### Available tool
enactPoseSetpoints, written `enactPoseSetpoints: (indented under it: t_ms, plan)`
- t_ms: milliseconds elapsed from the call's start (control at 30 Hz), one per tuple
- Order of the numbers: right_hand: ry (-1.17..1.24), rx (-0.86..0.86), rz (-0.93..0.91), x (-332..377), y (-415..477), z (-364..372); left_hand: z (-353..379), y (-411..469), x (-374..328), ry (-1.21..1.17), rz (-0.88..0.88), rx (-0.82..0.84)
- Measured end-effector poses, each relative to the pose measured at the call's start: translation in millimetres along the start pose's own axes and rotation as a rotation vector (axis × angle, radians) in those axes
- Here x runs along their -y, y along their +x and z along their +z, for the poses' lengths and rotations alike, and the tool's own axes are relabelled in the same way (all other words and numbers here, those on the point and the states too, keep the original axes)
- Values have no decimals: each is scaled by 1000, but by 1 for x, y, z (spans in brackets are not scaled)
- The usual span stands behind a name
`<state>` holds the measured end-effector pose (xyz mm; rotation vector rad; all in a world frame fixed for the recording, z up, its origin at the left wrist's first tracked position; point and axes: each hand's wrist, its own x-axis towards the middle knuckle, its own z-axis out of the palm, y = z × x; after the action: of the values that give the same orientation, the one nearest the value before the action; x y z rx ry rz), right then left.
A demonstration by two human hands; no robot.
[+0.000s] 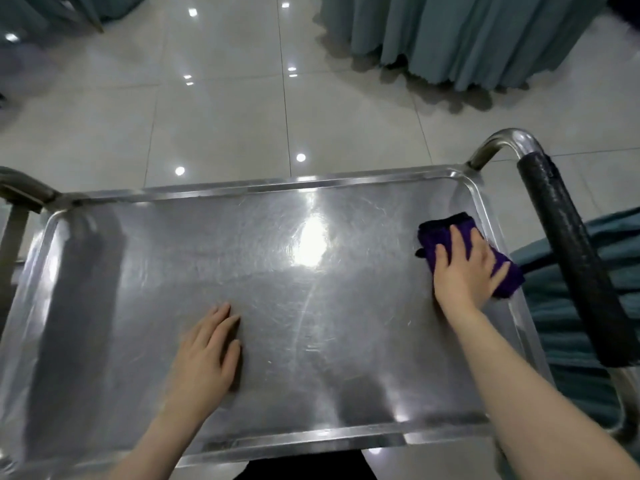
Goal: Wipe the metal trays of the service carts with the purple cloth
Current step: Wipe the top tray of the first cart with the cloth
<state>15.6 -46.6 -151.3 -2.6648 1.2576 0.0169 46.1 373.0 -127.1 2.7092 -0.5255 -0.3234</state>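
Wiping in progress: right hand [465, 268], fingers flat, presses the folded purple cloth [450, 237] onto the rectangular stainless-steel cart tray [138, 271] at its right end. Left hand [207, 351] rests open, bracing. Next, likely sweep leftward across the unwiped centre.

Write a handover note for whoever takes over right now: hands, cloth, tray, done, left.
Left hand: open, flat on the shiny rectangular metal cart tray, near its middle, holding nothing.
Right hand: fingers spread, pressing the folded purple cloth at the tray's right end, beside the black-wrapped cart handle.
Done: cannot tell how much is wiped.
Left: probably sweep the cloth leftward across the tray.
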Motion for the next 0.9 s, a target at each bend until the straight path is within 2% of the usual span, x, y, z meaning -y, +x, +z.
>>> enactPoseSetpoints:
  t_ms: [67,100,267,333,400,467,633,700,767,833,900]
  plan:
    - [31,-14,58,32,-8,8,1,-1,-1,-8,-10,4]
    - [38,-17,9,56,-20,15,-1,-1,-1,-10,-12,15]
    - [13,49,-609,181,-118,52,-17,0,-1,15,-17,67]
    - [7,151,-813,203,-144,56,-23,-1,5,27,-46,66]
    - [27,180,-912,197,-135,53,-31,0,18,31,-69,49]
    - [52,149,-810,170,-111,44,-38,0,37,41,-98,33]
    - [51,11,-254,84,-52,15,-57,0,91,46,-201,-40]
    - [60,5,-104,93,-58,16,-63,-4,111,19,-236,-77]
    - [80,-15,1,138,-82,29,-68,-13,127,-7,-265,-74]
    - [83,10,-60,198,-119,47,-71,-21,139,-19,-260,-74]
    - [58,32,-296,265,-162,69,-75,-25,150,-24,-243,-83]
